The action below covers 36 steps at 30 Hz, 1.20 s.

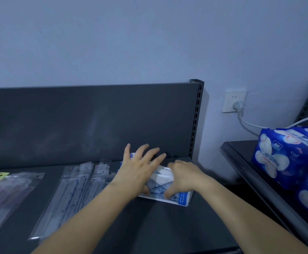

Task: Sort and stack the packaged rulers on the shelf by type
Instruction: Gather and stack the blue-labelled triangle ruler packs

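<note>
A stack of white-and-blue ruler set packs [167, 194] lies at the right end of the dark shelf [149, 226], close to the upright post. My left hand [139, 169] rests flat on top of the stack, fingers spread. My right hand [181, 177] curls around the stack's right side, thumb pressing its front edge. Left of the stack lie clear sleeves with straight rulers [72, 195] in overlapping rows. Farther left is another pile of clear-bagged rulers with yellow header tags [4, 191].
The shelf's dark back panel [94, 121] rises behind the rulers, with a slotted post [197, 116] at its right end. A second shelf at the right carries blue tissue packs [292, 158]. A wall socket with a white cable [235, 103] sits between them.
</note>
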{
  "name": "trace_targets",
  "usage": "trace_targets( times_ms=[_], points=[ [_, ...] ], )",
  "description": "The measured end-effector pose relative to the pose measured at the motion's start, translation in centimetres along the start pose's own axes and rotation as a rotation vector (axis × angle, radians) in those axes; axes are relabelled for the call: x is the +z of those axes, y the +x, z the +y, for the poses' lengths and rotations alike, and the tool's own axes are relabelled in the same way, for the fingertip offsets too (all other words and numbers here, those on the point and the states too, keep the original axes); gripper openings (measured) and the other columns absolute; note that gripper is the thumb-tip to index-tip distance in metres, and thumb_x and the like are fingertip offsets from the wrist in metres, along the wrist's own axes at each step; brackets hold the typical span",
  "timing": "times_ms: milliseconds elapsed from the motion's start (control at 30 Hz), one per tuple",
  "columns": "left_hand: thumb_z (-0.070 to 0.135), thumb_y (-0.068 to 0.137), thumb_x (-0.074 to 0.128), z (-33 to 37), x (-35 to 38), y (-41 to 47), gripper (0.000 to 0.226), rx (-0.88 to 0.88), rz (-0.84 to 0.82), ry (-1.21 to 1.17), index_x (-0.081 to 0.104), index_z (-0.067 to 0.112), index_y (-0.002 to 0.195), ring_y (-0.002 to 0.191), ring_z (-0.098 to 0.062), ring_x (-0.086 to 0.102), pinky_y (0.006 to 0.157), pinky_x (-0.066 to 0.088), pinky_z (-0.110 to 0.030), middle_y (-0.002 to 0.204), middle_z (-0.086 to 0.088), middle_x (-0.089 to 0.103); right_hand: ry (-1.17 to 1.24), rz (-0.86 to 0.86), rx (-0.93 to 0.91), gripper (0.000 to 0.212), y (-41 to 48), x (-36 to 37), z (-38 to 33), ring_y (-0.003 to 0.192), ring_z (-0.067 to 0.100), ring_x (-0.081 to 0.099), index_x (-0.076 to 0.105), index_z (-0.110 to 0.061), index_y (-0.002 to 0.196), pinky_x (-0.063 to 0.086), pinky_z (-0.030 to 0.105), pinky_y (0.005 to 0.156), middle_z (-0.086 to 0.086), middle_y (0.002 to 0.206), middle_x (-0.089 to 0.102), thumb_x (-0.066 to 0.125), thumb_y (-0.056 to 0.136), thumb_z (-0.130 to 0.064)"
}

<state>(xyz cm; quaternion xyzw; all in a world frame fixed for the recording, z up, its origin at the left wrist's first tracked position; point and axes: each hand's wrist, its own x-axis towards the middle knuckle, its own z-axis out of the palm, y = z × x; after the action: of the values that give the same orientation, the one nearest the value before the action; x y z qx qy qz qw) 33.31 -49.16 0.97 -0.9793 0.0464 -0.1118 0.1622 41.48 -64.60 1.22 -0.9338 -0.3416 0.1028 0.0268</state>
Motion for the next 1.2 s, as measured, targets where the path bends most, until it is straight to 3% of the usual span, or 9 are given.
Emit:
trace_targets(
  times_ms=[100,167,267,400,533,600,700,767,1200],
  points=[
    [0.057,0.043,0.086,1.0,0.6,-2.5,0.103,-0.178,0.326,-0.221,0.044,0.025,0.132,0.110,-0.024,0.050,0.085,0.047,-0.043,0.129,0.001,0.051,0.022,-0.061,0.030,0.073,0.4,-0.1,-0.1,0.093,0.017,0.059,0.050,-0.025,0.113,0.052,0.033,0.079,-0.007,0.103,0.061,0.080,0.055,-0.057],
    [0.044,0.059,0.084,2.1,1.5,-4.4,0.070,-0.346,0.436,-0.465,0.052,0.021,0.117,0.090,-0.021,0.055,0.068,0.048,-0.031,0.108,0.001,0.053,0.042,-0.085,0.046,0.081,0.8,0.0,-0.2,0.097,0.019,0.059,0.046,-0.028,0.119,0.052,0.035,0.083,-0.007,0.107,0.062,0.081,0.052,-0.057],
    [0.036,0.085,0.065,3.3,2.1,-5.3,0.051,-0.629,0.211,-0.979,0.043,0.017,0.128,0.091,-0.017,0.055,0.078,0.040,-0.024,0.119,0.000,0.045,0.058,-0.124,0.064,0.089,1.1,0.0,-0.5,0.099,0.019,0.058,0.043,-0.030,0.123,0.052,0.035,0.086,-0.008,0.110,0.062,0.081,0.048,-0.059],
    [0.038,0.095,0.051,3.5,3.5,-4.3,0.061,-0.653,0.015,-1.233,0.027,0.015,0.145,0.134,-0.018,0.032,0.103,0.024,-0.019,0.146,-0.004,0.024,0.131,-0.221,0.081,0.089,1.1,-0.1,-1.2,0.101,0.018,0.059,0.040,-0.025,0.125,0.052,0.036,0.088,-0.006,0.115,0.060,0.079,0.052,-0.059],
    [0.038,0.092,0.057,3.3,3.5,-3.5,0.040,-0.562,0.003,-1.434,0.047,0.024,0.128,0.115,0.004,0.049,0.091,0.034,-0.006,0.134,0.008,0.050,0.426,-0.342,0.021,0.111,1.4,0.1,-1.0,0.103,0.012,0.063,0.049,-0.023,0.125,0.053,0.036,0.093,-0.007,0.114,0.064,0.079,0.033,-0.077],
    [0.050,0.085,0.061,2.9,3.7,-3.3,0.051,-0.503,-0.024,-1.563,0.047,0.028,0.129,0.112,0.009,0.054,0.095,0.040,-0.011,0.126,0.015,0.060,0.589,-0.399,0.030,0.090,0.5,-0.6,-0.6,0.102,0.012,0.063,0.051,-0.022,0.121,0.054,0.032,0.089,-0.005,0.115,0.064,0.077,0.051,-0.072],
    [0.069,0.069,0.062,2.1,4.2,-2.9,0.079,-0.515,-0.079,-1.579,0.042,0.032,0.136,0.116,0.003,0.055,0.108,0.039,-0.030,0.124,0.019,0.061,0.862,-0.436,0.065,0.066,-0.2,-1.3,0.1,0.087,0.016,0.061,0.049,-0.014,0.126,0.055,0.024,0.068,0.000,0.123,0.056,0.056,0.080,-0.061],
    [0.054,0.079,0.064,1.7,4.3,-2.7,0.064,-0.497,-0.116,-1.622,0.044,0.031,0.135,0.114,0.000,0.057,0.107,0.039,-0.030,0.122,0.015,0.063,0.979,-0.375,0.123,0.059,-0.1,-1.1,0.2,0.075,0.015,0.063,0.051,-0.014,0.123,0.054,0.025,0.065,-0.002,0.115,0.059,0.046,0.087,-0.060],
    [0.056,0.077,0.061,1.5,3.8,-2.4,0.092,-0.543,-0.089,-1.554,0.009,0.035,0.150,0.139,0.000,0.020,0.114,0.019,-0.026,0.151,0.019,0.020,1.273,-0.088,0.214,0.051,1.8,2.8,-0.2,0.117,0.019,0.057,0.053,-0.024,0.125,0.038,0.043,0.109,-0.002,0.124,0.063,0.055,0.087,-0.057]
  ],
)
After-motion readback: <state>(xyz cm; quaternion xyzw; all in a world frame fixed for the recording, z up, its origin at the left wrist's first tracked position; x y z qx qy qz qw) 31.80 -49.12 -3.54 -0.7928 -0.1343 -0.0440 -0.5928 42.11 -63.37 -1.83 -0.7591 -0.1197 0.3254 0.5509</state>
